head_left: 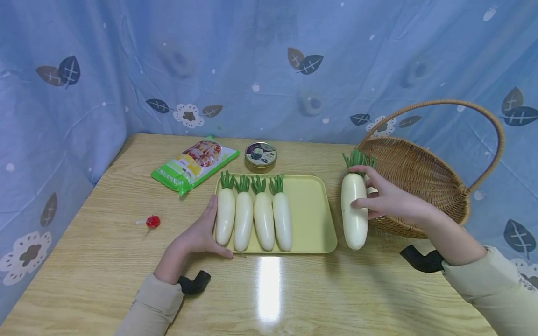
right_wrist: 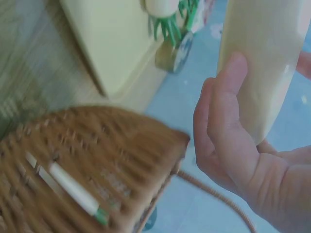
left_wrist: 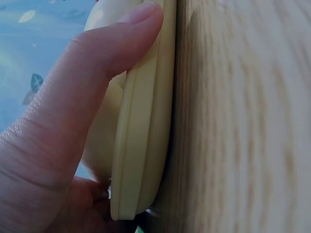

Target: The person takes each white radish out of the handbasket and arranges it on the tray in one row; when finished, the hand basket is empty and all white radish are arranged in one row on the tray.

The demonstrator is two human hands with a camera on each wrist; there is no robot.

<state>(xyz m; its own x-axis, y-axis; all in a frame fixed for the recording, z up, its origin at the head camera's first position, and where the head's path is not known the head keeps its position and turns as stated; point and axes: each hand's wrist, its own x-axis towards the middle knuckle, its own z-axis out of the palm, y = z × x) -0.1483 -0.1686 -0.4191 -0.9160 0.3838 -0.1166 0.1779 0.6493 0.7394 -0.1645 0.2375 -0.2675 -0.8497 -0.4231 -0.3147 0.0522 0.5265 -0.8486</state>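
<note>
My right hand (head_left: 388,196) grips a white radish (head_left: 353,226) with green stubby leaves, thumb and fingers around its upper body, at the tray's right side and in front of the basket. In the right wrist view, fingers (right_wrist: 226,109) wrap the pale radish (right_wrist: 265,63). Several similar white radishes (head_left: 263,219) lie side by side on the left part of a pale yellow tray (head_left: 311,214), leaves pointing away. My left hand (head_left: 197,233) holds the tray's near-left corner, thumb along the near edge. The left wrist view shows the thumb (left_wrist: 121,46) on the tray rim (left_wrist: 138,141).
A wicker basket (head_left: 414,172) with a tall handle stands tilted at the right. Behind the tray are a round tin (head_left: 260,155) and a green-and-white food packet (head_left: 195,164). A red lollipop (head_left: 153,221) lies at the left. Blue patterned curtain (head_left: 252,70) surrounds the wooden table.
</note>
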